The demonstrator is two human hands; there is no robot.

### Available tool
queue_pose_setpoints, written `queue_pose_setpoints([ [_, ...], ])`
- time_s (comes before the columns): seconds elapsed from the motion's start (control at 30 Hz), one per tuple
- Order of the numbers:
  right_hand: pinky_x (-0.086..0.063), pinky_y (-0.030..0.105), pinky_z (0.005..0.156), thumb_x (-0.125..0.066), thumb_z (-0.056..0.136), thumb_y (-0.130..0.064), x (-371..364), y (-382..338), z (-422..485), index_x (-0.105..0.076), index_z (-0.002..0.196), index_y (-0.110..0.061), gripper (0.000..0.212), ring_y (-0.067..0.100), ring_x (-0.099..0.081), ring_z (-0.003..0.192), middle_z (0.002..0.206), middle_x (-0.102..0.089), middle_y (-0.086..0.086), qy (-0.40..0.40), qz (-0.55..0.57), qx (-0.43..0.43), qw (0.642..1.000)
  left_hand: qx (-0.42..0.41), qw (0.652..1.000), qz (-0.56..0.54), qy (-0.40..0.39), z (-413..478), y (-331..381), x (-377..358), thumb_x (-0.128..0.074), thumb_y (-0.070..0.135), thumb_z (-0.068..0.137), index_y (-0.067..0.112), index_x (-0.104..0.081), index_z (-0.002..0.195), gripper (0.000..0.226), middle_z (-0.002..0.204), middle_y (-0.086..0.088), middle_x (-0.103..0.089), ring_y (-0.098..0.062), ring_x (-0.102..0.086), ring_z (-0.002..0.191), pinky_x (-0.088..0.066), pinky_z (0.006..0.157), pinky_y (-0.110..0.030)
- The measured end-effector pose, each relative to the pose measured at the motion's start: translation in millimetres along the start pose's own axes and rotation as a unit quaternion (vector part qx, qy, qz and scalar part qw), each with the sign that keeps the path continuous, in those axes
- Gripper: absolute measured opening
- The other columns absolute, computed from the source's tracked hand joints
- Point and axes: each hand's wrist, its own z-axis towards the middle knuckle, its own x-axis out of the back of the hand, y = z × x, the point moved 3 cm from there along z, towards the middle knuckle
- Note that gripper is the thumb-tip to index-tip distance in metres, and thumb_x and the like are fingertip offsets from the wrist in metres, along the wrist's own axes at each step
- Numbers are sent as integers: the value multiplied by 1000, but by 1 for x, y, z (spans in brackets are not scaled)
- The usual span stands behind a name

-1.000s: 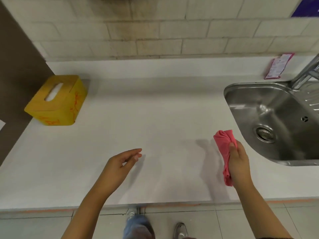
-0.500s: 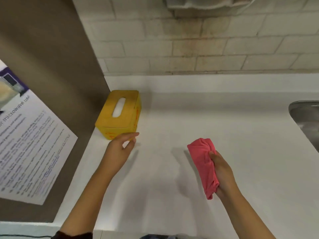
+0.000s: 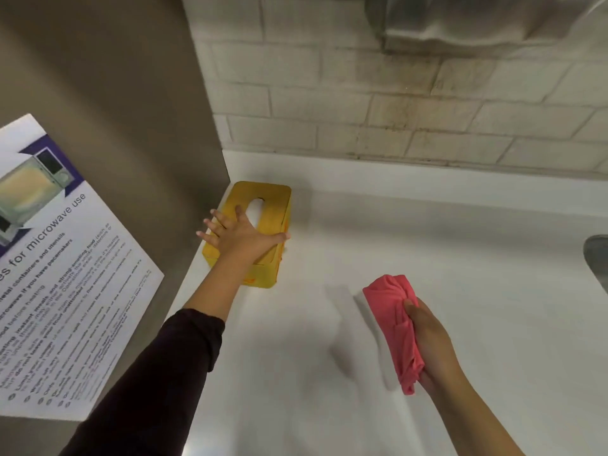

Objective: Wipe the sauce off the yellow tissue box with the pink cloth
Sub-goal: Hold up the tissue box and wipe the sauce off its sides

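The yellow tissue box point(image 3: 269, 199) stands on the white counter in the back left corner, against the brown side panel. Orange-red sauce streaks show on its right and front sides. My left hand point(image 3: 238, 236) lies flat on top of the box with fingers spread, thumb over the right edge. My right hand point(image 3: 427, 337) is over the counter to the right and nearer me, closed around a bunched pink cloth point(image 3: 393, 311). The cloth is well apart from the box.
A brown panel point(image 3: 115, 93) with a microwave-use notice point(image 3: 49, 274) rises on the left. A tiled wall runs behind the white counter point(image 3: 460, 258). A metal dispenser point(image 3: 477, 21) hangs above. The sink's edge point(image 3: 597, 255) shows at far right.
The view swung left toward the box. My left hand went from beside the box's front edge to resting flat on its top. My right hand came along with the pink cloth.
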Motion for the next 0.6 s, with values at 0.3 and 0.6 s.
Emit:
queue_pose_setpoints([
  [0.3, -47, 36, 87, -37, 101, -25, 14, 1, 5, -60, 116, -25, 28, 19, -64, 102, 110, -68, 1, -7, -14, 1, 1000, 26, 999, 31, 0, 8, 12, 6, -70, 75, 45, 26, -5, 146, 129, 149, -33, -14, -49, -16, 136, -16, 109, -59],
  [0.6, -49, 40, 90, -38, 100, -26, 38, 0, -7, -61, 115, -26, 27, 20, -65, 99, 107, -69, 0, 22, -6, 13, 1000, -28, 981, -164, -100, -9, -4, 34, -70, 69, 38, 38, -18, 143, 121, 148, -9, -35, -33, -40, 129, -39, 104, -46],
])
